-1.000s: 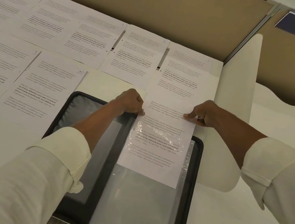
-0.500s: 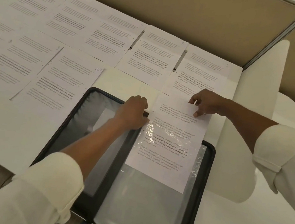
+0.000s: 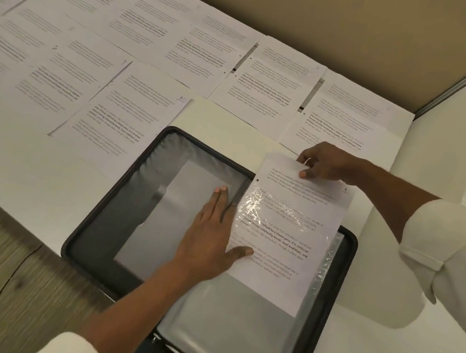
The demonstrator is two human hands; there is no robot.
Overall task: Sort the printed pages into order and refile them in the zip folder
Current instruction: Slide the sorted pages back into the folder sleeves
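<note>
Feeding page (image 3: 285, 240) into clear sleeve (image 3: 236, 336) of zip folder (image 3: 318, 331) on surface (image 3: 22, 175): R hand (image 3: 323, 165) pinches page's far top edge, long axis running from there down toward the person. L hand (image 3: 207, 237) lies flat, fingers straight, pressing beside page's left edge.

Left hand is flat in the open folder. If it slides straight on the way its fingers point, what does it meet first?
The left hand would probably reach the zip folder's far rim first, just left of the page that the right hand pinches; bare table lies beyond.
</note>
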